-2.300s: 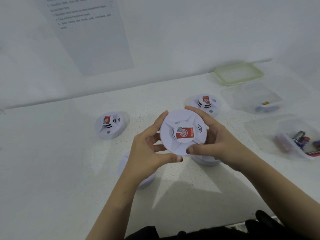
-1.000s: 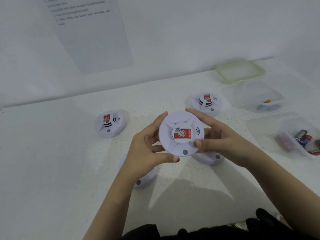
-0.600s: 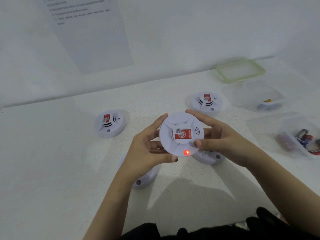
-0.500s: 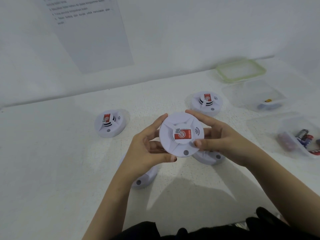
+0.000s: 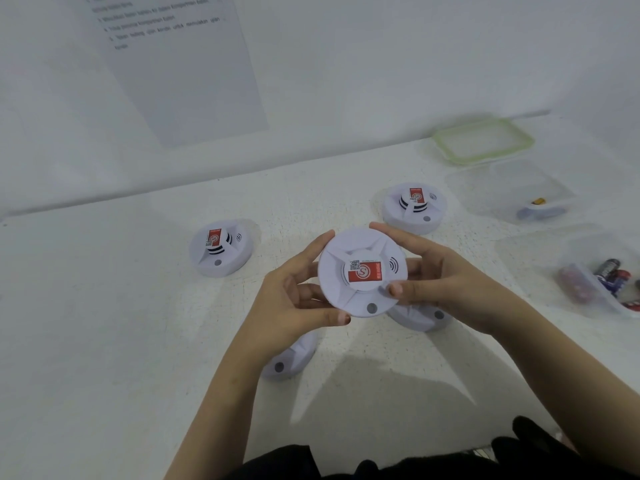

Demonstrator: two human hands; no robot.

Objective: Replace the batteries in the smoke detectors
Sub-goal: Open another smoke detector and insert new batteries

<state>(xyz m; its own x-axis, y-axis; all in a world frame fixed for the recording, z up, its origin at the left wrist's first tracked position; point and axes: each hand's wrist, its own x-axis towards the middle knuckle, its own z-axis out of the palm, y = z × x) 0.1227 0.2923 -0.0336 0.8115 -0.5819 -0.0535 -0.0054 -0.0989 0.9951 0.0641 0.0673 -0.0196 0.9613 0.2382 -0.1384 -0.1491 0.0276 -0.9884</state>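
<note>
wall (image 5: 381, 64): plain white, set behind table (image 5: 104, 341) | table: white, speckled, soft shadows cast on it | sheet (image 5: 187, 74): printed, fixed to wall above table

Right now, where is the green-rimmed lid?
In the head view, the green-rimmed lid lies far right on the table, just behind the clear container.

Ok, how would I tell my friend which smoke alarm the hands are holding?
Start at the white table and find the two hands meeting over its middle. Between the left hand and right hand is a round white smoke detector with a red sticker. It is the only one held up off the table; the other detectors lie on it.
</note>
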